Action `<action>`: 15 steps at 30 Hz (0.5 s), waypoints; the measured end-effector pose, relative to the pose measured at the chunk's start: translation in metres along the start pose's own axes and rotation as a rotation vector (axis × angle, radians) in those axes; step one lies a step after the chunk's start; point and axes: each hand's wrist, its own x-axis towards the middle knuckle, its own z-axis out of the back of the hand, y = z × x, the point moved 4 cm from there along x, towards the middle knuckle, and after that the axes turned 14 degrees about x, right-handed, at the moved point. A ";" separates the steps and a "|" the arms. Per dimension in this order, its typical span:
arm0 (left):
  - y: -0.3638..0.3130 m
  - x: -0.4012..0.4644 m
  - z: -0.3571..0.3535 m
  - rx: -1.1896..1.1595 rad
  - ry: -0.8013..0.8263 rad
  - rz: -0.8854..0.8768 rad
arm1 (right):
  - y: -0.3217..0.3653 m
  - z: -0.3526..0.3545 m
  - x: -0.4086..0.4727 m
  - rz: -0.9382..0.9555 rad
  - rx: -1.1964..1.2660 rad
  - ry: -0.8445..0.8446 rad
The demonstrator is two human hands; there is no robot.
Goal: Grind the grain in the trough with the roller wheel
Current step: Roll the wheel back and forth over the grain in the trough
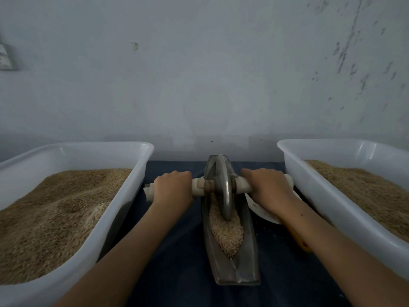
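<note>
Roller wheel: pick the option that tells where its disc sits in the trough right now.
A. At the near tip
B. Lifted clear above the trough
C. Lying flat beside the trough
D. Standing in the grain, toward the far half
D: the roller wheel stands upright in the trough, its rim sunk in the grain, which fills the near half.

My left hand [171, 187] and right hand [265, 187] grip the axle; roller wheel [224, 187] between them, in the trough's [245, 262] grain [225, 233].

trough [235, 269] dull grey metal; roller wheel [224, 187] smooth metal | bins [124, 191] glossy white plastic
</note>
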 end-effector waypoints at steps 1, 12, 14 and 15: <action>-0.001 -0.001 0.001 0.011 -0.016 0.002 | -0.001 -0.001 0.000 -0.004 0.004 -0.004; 0.002 -0.001 0.001 0.065 0.176 -0.110 | 0.001 0.009 -0.003 -0.041 0.097 0.402; 0.003 0.001 0.000 0.047 0.162 -0.097 | 0.002 0.009 -0.004 -0.035 0.079 0.356; 0.003 0.001 -0.001 0.035 0.152 -0.085 | 0.002 0.008 -0.004 -0.030 0.064 0.317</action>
